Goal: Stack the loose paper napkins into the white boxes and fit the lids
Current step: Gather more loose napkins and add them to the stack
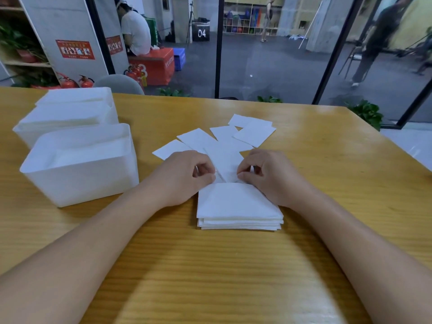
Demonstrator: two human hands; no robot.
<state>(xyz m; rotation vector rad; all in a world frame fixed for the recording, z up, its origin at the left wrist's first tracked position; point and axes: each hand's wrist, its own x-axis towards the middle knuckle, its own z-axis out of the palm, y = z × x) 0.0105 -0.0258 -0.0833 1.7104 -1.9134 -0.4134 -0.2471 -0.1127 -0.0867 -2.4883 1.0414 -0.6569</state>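
Note:
A neat stack of white paper napkins [238,206] lies on the wooden table in front of me. Just beyond it, my left hand [184,176] and my right hand [268,176] each pinch one side of a single loose napkin [225,163] at the stack's far edge. Several more loose napkins [254,133] lie scattered farther back. Two white boxes stand at the left: the near box [79,183] and the far box [63,122]. Both look filled with white napkins. I cannot make out a separate lid.
The table [210,277] runs to a far edge below a glass wall. Its right edge slants down at the right. Behind the glass are people, red boxes and fire extinguishers. A grey chair back [119,84] stands past the table's far side.

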